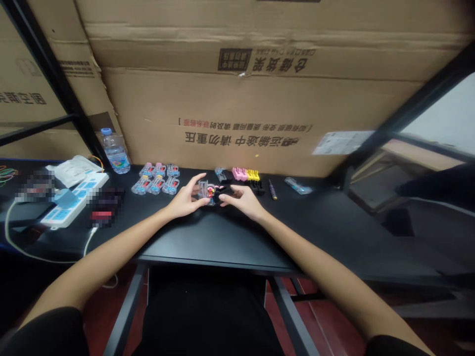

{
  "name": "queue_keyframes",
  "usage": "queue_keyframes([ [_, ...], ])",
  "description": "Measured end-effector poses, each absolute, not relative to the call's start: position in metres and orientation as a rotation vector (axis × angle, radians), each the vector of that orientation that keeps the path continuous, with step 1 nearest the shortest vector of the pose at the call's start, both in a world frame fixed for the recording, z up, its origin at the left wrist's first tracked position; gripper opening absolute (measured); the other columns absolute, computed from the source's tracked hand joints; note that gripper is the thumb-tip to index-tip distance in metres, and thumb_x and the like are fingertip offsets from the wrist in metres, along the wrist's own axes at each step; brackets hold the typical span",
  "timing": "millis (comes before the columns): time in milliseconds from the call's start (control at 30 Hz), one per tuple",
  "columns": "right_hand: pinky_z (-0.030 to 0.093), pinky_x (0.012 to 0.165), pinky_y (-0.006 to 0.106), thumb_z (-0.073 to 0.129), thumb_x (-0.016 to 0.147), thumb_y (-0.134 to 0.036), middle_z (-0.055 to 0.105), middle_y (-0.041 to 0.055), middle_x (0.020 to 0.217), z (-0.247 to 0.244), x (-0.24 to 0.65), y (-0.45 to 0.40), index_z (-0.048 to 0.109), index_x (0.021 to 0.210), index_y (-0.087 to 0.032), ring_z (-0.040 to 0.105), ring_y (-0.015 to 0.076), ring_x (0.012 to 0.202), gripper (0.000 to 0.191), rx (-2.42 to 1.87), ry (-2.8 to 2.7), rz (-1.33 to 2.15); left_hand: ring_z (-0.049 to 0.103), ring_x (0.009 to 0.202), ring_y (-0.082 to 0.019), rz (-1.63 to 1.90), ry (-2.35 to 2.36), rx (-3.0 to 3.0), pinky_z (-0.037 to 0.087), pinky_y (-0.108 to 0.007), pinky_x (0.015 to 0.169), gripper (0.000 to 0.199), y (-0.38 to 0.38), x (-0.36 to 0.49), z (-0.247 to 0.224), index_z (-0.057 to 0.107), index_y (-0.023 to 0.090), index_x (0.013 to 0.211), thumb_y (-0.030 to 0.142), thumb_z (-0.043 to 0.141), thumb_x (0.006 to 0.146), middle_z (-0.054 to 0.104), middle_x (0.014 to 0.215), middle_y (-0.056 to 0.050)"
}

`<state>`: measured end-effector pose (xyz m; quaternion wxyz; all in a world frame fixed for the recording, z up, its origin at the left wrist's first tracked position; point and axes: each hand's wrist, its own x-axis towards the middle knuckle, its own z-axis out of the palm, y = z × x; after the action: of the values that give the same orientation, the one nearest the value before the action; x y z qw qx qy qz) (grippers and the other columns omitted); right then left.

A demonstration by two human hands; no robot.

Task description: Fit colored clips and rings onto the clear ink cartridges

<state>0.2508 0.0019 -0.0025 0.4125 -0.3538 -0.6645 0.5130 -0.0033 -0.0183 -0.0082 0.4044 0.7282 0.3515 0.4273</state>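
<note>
Cupping left hand and right hand around clear plastic part — fingers narrow, contact hard to see.

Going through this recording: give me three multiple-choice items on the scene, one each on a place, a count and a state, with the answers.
1. Where is the small screwdriver?
A) Right of the right hand
B) On the floor
C) Beside the power strip

2. How many clear plastic parts lie left of the left hand?
A) Three
B) Six
C) Nine

3. The water bottle is:
A) lying flat
B) uncapped
C) upright and capped

1 A: it lies past that hand's right side.
2 B: they form two rows of three.
3 C: it stands with its blue cap on.
</note>
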Motion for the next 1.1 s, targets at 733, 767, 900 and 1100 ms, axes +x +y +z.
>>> queue_keyframes([
  [733,0.069,0.090,0.049,0.093,0.074,-0.057,0.081,0.0113,0.104,-0.016,0.242,0.004,0.081,0.103,-0.017,0.080,0.0292,0.097,0.050,-0.859,-1.447,1.369,0.070,0.126,-0.033,1.165,0.813,1.625,0.066,-0.053,0.099,0.064,-0.005,-0.001,-0.021,0.044,0.024,0.149,0.044,0.074,0.096,0.062,0.143,-0.018],
  [767,0.069,0.091,0.048,0.093,0.075,-0.057,0.081,0.0113,0.106,-0.016,0.242,0.004,0.081,0.104,-0.017,0.080,0.0289,0.098,0.051,-0.854,-1.437,1.374,0.070,0.125,-0.033,1.166,0.799,1.622,0.066,-0.054,0.100,0.064,-0.004,-0.001,-0.022,0.045,0.024,0.148,0.043,0.075,0.095,0.063,0.143,-0.018],
  [900,0.069,0.089,0.044,0.091,0.078,-0.057,0.081,0.0113,0.110,-0.016,0.242,0.006,0.080,0.104,-0.017,0.080,0.0283,0.100,0.049,-0.823,-1.390,1.413,0.072,0.123,-0.032,1.180,0.771,1.601,0.066,-0.055,0.099,0.064,-0.002,0.000,-0.026,0.045,0.023,0.148,0.039,0.076,0.095,0.064,0.141,-0.018],
  [1100,0.069,0.085,0.041,0.091,0.078,-0.055,0.081,0.0122,0.109,-0.017,0.241,0.005,0.080,0.103,-0.016,0.080,0.0289,0.099,0.048,-0.806,-1.366,1.455,0.072,0.122,-0.032,1.167,0.759,1.615,0.065,-0.057,0.098,0.064,0.001,-0.002,-0.031,0.047,0.022,0.150,0.037,0.075,0.095,0.064,0.143,-0.019],
])
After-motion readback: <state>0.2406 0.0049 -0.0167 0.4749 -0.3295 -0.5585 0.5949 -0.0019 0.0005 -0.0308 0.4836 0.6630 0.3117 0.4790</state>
